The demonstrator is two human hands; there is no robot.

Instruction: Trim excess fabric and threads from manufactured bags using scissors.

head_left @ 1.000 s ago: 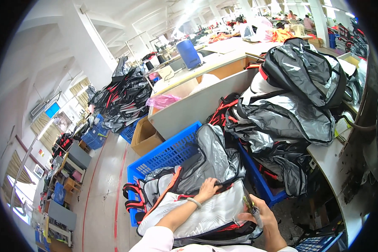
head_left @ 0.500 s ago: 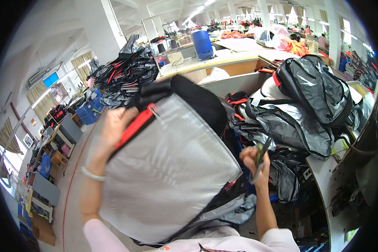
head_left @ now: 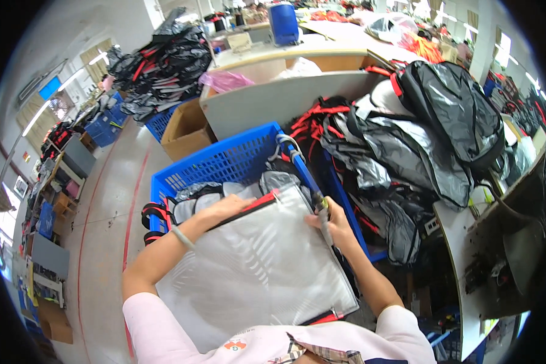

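A flat silver-grey bag [head_left: 255, 267] with red and black edging lies across the front of my body, a pale leaf-like pattern on its face. My left hand [head_left: 229, 208] is closed over its far edge, beside the red strip; some fingertips are hidden behind it. Scissors [head_left: 323, 219] are gripped in my right hand [head_left: 337, 225], at the bag's far right corner, their dark blades pointing up and away. Just beyond the bag stands a blue plastic crate [head_left: 215, 159] with grey and black bags inside.
To the right, silver and black bags [head_left: 406, 139] are heaped over another blue crate. A cardboard box [head_left: 188, 130] and a grey partition [head_left: 273, 100] stand behind the near crate. Farther left is a tall bag pile [head_left: 164, 73]. A worktable edge [head_left: 458, 267] runs along the right.
The bag has come down and toward me, uncovering the blue crate. My left hand has shifted right along its edge; my right hand with the scissors has moved left to the bag's corner.
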